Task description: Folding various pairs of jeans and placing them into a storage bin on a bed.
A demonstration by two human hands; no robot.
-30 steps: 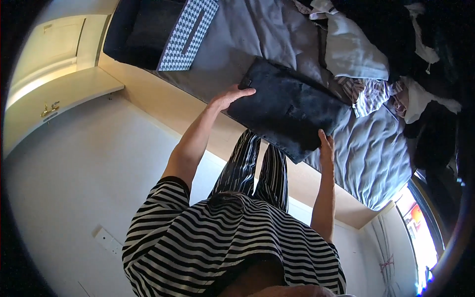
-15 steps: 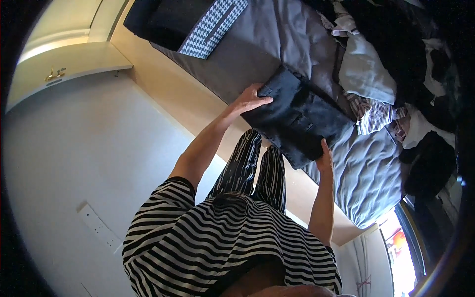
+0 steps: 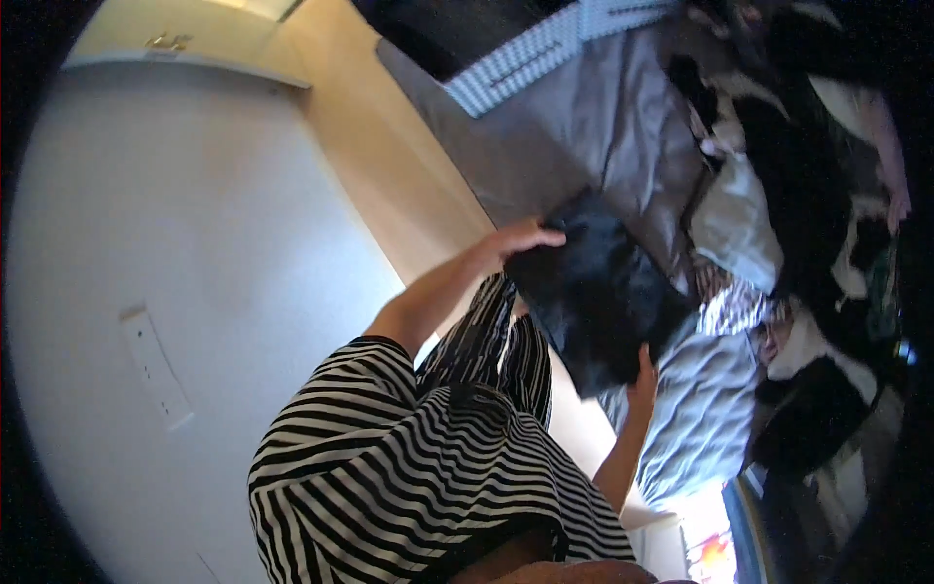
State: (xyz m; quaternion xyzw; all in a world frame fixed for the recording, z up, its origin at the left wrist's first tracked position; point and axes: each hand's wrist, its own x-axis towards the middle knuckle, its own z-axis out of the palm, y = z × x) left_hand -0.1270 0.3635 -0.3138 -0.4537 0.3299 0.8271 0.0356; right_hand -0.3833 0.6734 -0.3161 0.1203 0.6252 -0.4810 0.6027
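Observation:
A folded black garment (image 3: 595, 292), flat and roughly rectangular, is held in front of me over the edge of the grey-covered bed (image 3: 545, 146). My left hand (image 3: 530, 237) grips its near left corner, thumb on top and fingers hidden beneath. At the lower right corner, my right hand (image 3: 643, 378) has the garment pinched, its thumb upright along the edge and the other fingers mostly out of sight. Which kind of garment it is, I cannot tell.
Houndstooth-patterned storage boxes (image 3: 511, 66) stand at the bed's far end, one with dark contents. A heap of loose clothes covers the right side, among them a light grey piece (image 3: 736, 222) and a striped one (image 3: 728, 300). A white socket strip (image 3: 156, 368) lies left.
The view has swung, so the bed and boxes sit differently in it. The garment has turned, and the pocket-like detail seen earlier on its upper face no longer shows. Both hands still hold it.

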